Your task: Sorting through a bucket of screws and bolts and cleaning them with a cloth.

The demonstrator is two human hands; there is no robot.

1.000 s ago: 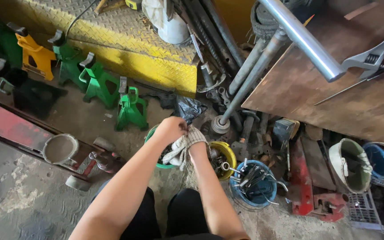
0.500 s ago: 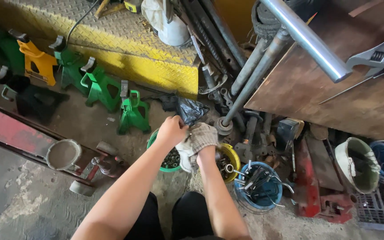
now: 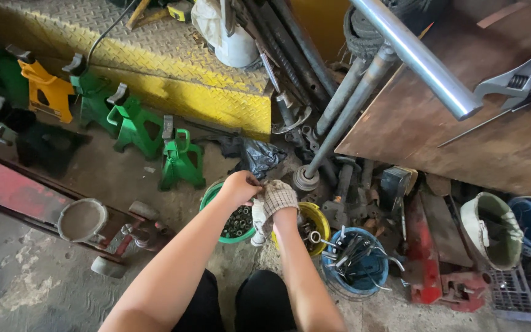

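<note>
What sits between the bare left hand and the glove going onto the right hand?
Nothing visible. The left hand already touches the glove at its edge, and the glove covers the right hand above the green bucket and yellow bucket.

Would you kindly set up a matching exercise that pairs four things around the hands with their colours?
Things:
1. Tub of bolts under the left hand
2. Tub of spanners
3. Lone jack stand at far left
4. Glove on the right hand

Colours:
A. Orange-yellow
B. Off-white knit
C. Green
D. Blue

Pairs: 1-C, 2-D, 3-A, 4-B
</note>
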